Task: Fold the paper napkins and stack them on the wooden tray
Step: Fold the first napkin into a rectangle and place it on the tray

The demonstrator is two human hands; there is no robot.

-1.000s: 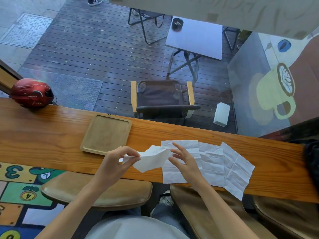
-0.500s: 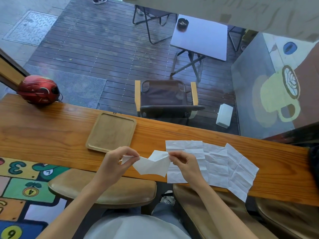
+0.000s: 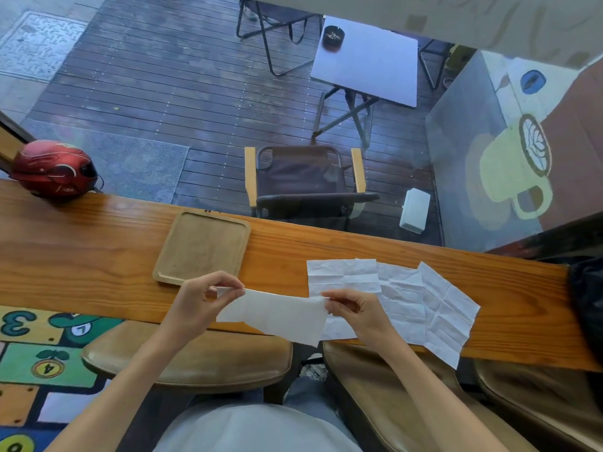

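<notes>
A white paper napkin [image 3: 277,314] hangs stretched out above the near edge of the wooden counter [image 3: 98,249]. My left hand [image 3: 202,298] pinches its left top corner and my right hand [image 3: 355,309] pinches its right top corner. Three more unfolded white napkins [image 3: 411,298] lie overlapping on the counter just right of my hands. The wooden tray [image 3: 202,246] sits bare on the counter, just beyond my left hand.
A red helmet [image 3: 54,169] rests at the counter's far left. A dark bag [image 3: 587,298] lies at its right end. Brown stools [image 3: 195,357] stand under the near edge. Beyond the counter, glass shows a deck with a chair and table.
The napkin was slack and crumpled between my hands; my hands have moved apart and pulled it out flat. My right hand now pinches its right corner.
</notes>
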